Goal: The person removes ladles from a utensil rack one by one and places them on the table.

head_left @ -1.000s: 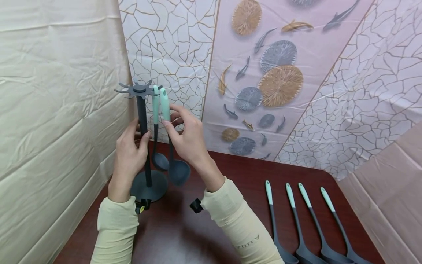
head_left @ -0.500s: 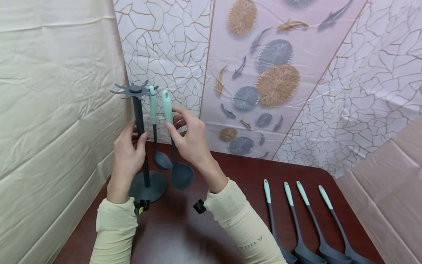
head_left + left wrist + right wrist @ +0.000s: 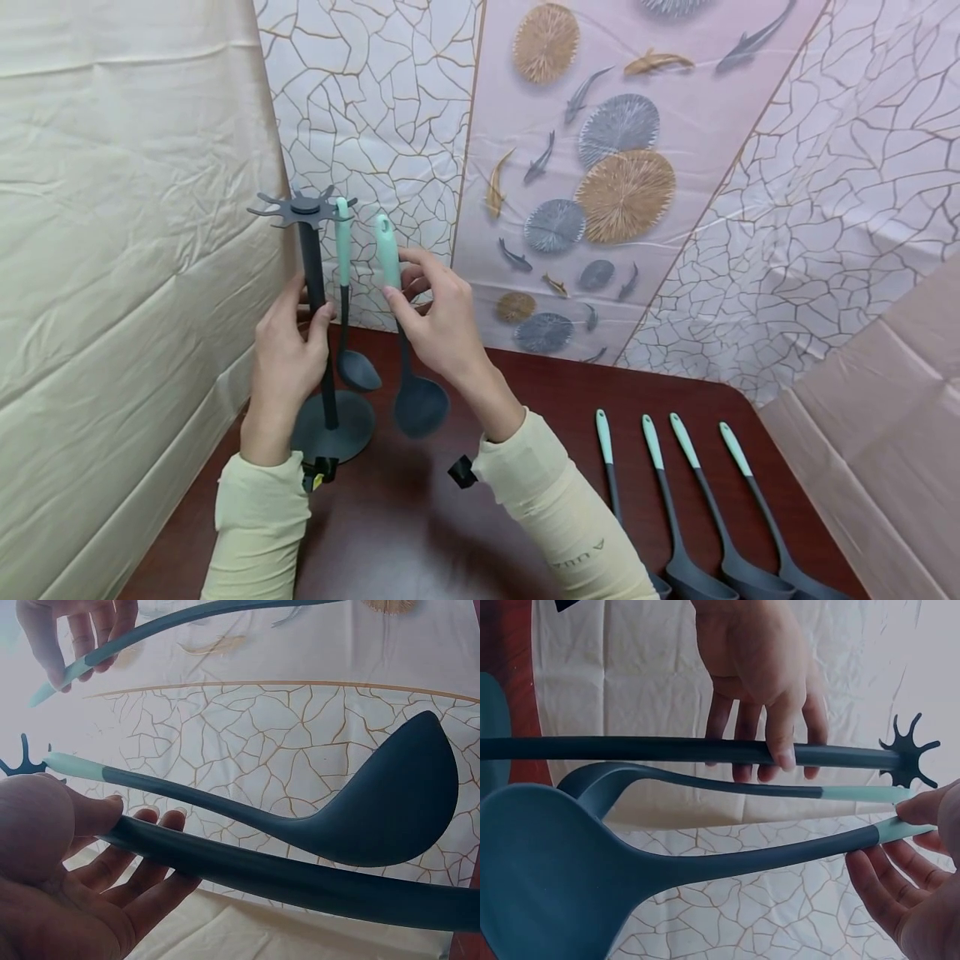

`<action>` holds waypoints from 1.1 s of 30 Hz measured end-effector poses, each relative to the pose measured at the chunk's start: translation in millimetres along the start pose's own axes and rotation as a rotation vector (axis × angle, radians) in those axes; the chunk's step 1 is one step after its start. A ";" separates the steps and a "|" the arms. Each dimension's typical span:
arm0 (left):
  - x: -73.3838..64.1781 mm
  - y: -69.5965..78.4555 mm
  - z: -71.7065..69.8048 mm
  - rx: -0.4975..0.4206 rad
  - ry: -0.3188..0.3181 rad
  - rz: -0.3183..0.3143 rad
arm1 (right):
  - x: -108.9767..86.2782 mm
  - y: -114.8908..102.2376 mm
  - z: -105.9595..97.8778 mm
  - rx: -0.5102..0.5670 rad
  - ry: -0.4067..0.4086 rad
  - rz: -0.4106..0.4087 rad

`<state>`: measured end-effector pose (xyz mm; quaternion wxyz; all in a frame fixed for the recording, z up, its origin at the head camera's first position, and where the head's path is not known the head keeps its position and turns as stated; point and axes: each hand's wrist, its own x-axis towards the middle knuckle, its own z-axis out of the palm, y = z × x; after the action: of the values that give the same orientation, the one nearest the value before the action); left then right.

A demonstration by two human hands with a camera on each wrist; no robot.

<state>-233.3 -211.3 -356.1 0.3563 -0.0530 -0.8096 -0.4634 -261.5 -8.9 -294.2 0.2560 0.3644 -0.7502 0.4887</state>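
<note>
A dark utensil stand (image 3: 327, 400) with a round base and a star of hooks on top stands at the left of the table. My left hand (image 3: 288, 358) grips its post, fingers and thumb around it. One ladle (image 3: 360, 371), dark with a mint handle, hangs from a hook on the stand's right side. Its bowl shows large in the left wrist view. My right hand (image 3: 442, 321) pinches the mint handle of a second ladle (image 3: 422, 408), apart from the stand and to its right. That ladle's deep bowl (image 3: 547, 870) points down in the head view.
Several mint-handled utensils (image 3: 678, 508) lie side by side on the dark red table (image 3: 540, 387) at the right; the frame cuts off their lower ends. Patterned cloth (image 3: 375, 108) closes off the back, and a cream cloth (image 3: 135, 292) hangs close by the stand on the left.
The right hand has drawn its ladle to the right and slightly down, widening the gap to the hanging ladle. The left hand keeps its grip on the post.
</note>
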 end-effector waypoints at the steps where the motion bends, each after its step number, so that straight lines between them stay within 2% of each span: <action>1: -0.1 0.1 -0.2 -0.002 -0.001 0.000 | -0.3 0.0 -1.5 0.000 0.001 0.000; 14: -0.3 2.0 1.8 -0.018 -0.002 -0.019 | -5.0 9.6 -24.9 -0.039 0.042 0.009; 23: -0.6 1.1 3.2 0.010 0.010 -0.024 | -12.7 18.0 -32.0 -0.047 0.056 0.035; 33: -1.0 4.2 3.4 -0.004 0.010 -0.026 | -22.0 29.0 -44.4 -0.075 0.073 0.067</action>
<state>-232.6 -205.9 -354.8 0.3542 -0.0405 -0.8075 -0.4699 -270.0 45.9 -309.0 0.2800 0.3112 -0.7698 0.4817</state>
